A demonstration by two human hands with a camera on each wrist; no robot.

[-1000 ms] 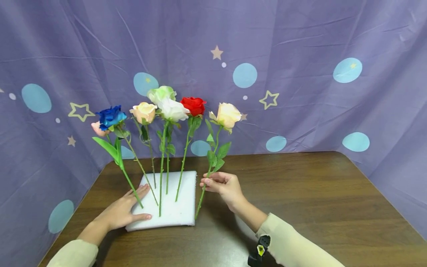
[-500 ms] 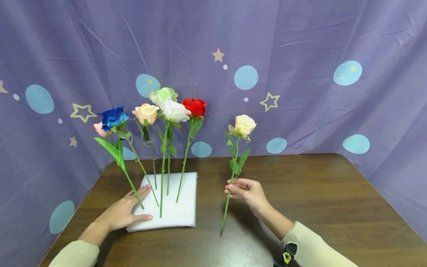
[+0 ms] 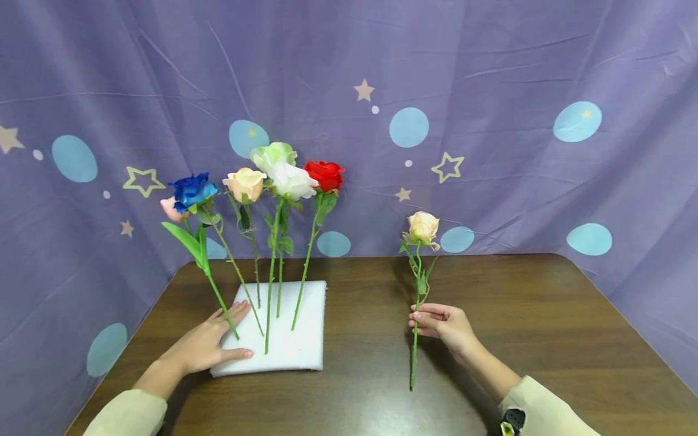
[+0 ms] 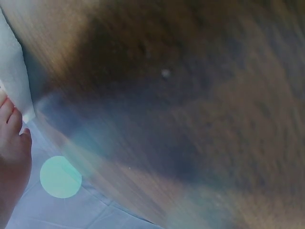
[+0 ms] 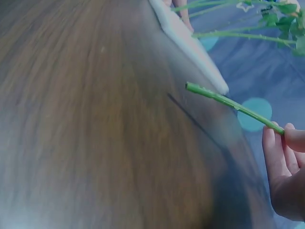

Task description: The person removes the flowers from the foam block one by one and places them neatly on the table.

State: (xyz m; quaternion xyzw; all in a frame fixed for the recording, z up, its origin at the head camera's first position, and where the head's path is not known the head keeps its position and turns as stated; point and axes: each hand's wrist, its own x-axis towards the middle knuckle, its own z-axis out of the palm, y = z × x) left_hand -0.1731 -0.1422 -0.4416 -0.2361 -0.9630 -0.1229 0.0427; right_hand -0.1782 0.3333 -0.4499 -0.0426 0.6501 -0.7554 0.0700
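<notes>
In the head view my right hand (image 3: 449, 327) pinches the stem of a cream rose (image 3: 423, 227) between thumb and fingers, holding it upright. The right wrist view shows the rose's cut stem end (image 5: 200, 89) apart from its shadow, above the table. My left hand (image 3: 204, 346) rests spread on the left side of a white foam block (image 3: 299, 354). Standing in the foam are a blue rose (image 3: 193, 192), a pink flower (image 3: 173, 209), a peach rose (image 3: 245, 184), a white rose (image 3: 293, 181), a pale green flower (image 3: 271, 156) and a red rose (image 3: 325, 175).
The brown wooden table (image 3: 371, 363) extends to the right of the foam. Behind it hangs a purple curtain (image 3: 491, 66) with stars and blue dots. A black device (image 3: 512, 419) sits at my right cuff.
My right hand has carried the cream rose rightward, away from the foam block's right edge, and the bloom now sits lower. My left hand stays on the foam.
</notes>
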